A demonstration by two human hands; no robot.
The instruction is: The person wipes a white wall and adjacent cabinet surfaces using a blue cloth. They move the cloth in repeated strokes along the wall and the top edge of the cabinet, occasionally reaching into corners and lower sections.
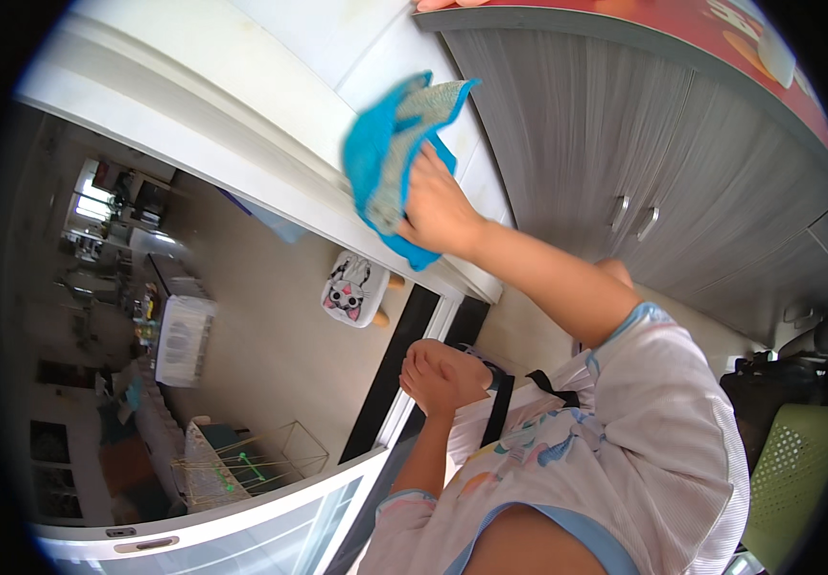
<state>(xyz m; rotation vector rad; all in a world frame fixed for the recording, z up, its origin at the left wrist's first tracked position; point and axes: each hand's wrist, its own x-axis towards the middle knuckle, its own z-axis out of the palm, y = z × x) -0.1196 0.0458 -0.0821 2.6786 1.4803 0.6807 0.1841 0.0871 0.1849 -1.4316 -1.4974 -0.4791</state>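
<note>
My right hand (pixel 437 205) grips a bunched cleaning cloth (pixel 378 162), bright blue on one side and greyish on the other. The cloth is up against or just in front of the white door frame (pixel 270 115) and the white tiled wall (pixel 378 57); contact is hard to tell. Its upper edge looks blurred. On my bent knee (pixel 468 359) rests my left hand (pixel 428 377), holding nothing, its fingers only slightly apart.
Grey wood-grain cabinets (pixel 579 129) with metal handles stand on the right, under a red-covered top (pixel 680 18). Fingertips (pixel 450 3) show at the upper edge. Beyond the doorway are a cat-print stool (pixel 352 291) and a sliding glass door (pixel 241 532). A green perforated chair (pixel 795 474) stands lower right.
</note>
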